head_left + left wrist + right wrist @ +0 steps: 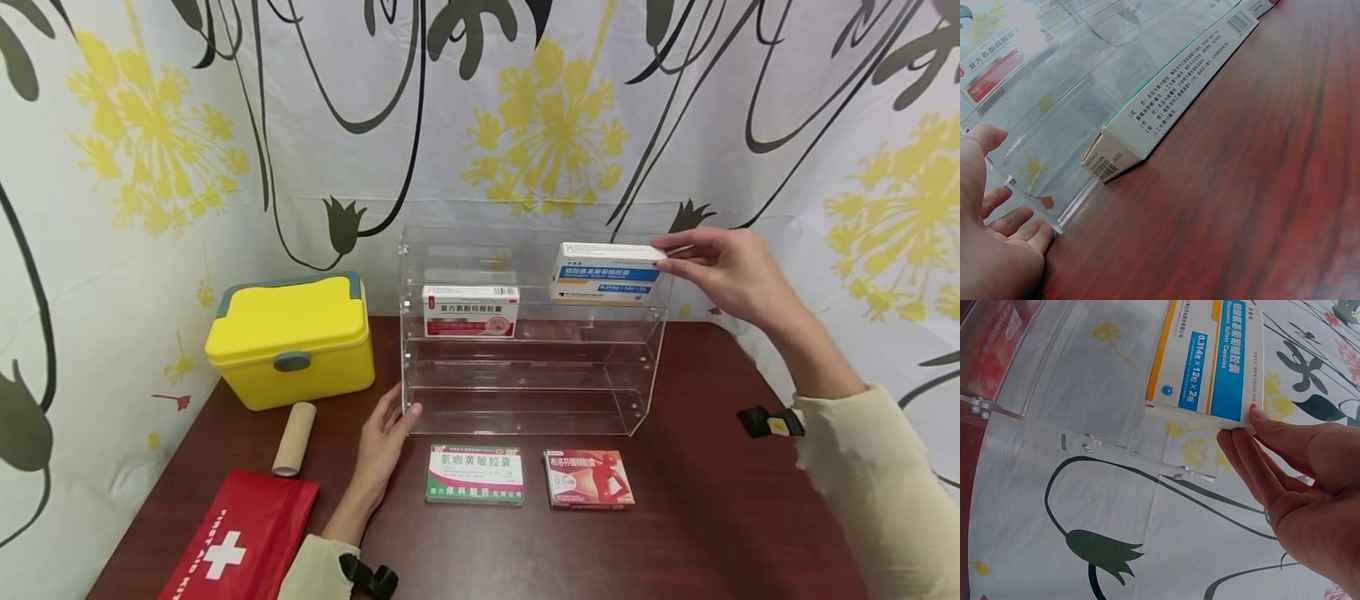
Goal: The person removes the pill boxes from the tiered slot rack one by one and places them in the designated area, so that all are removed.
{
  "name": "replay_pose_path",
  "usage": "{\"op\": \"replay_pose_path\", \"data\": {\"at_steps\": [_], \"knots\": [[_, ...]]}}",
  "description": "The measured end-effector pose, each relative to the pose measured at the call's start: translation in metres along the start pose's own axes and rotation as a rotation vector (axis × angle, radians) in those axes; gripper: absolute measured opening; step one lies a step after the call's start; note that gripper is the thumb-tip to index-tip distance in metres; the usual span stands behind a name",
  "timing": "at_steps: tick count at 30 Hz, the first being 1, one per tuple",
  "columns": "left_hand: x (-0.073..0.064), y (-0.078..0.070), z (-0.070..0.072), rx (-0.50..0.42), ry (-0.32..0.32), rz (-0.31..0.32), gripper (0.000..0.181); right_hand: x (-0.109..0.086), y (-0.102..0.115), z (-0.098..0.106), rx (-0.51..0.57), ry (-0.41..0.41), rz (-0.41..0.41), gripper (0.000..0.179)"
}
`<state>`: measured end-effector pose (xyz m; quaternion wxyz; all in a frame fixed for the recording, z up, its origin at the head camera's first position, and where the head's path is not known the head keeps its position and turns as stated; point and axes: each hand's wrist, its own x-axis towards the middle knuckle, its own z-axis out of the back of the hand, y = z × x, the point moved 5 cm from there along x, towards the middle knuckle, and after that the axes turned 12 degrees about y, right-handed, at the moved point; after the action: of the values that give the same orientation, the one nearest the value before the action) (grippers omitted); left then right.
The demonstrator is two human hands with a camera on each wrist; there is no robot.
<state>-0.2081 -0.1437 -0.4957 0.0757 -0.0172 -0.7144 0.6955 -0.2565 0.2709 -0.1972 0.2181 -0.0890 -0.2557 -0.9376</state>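
Right hand [727,271]: fingers nearly together, pinching right end of glucosamine sulfate capsules box [603,275] at upper right of clear rack [517,423]. Left hand [378,447]: fingers loosely spread, touching rack's near left edge. Green-and-white box [475,477], orange-red box [588,480] on table [562,550], near side of rack.

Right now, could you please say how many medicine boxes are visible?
4: the blue-striped box in the right grip, the red-white box on the rack, the green-white box and orange-red box on the table; the yellow case may hide more.
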Motion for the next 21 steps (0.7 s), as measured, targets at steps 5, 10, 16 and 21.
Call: {"op": "replay_pose_path", "data": {"at_steps": [5,10,16,21], "knots": [[0.000,0.000,0.000,0.004,0.002,-0.004,0.062,-0.001,0.000,0.003,0.008,0.002,-0.005,0.028],[0.000,0.001,0.000,0.003,0.002,0.001,0.061,-0.005,0.002,0.007,-0.003,0.009,-0.002,0.027],[-0.001,0.001,0.000,-0.003,0.005,0.001,0.062,-0.009,0.005,0.006,-0.015,0.020,0.008,0.025],[-0.001,0.001,0.000,0.002,0.004,0.003,0.062,-0.011,0.006,0.003,0.023,0.038,0.013,0.025]]}}
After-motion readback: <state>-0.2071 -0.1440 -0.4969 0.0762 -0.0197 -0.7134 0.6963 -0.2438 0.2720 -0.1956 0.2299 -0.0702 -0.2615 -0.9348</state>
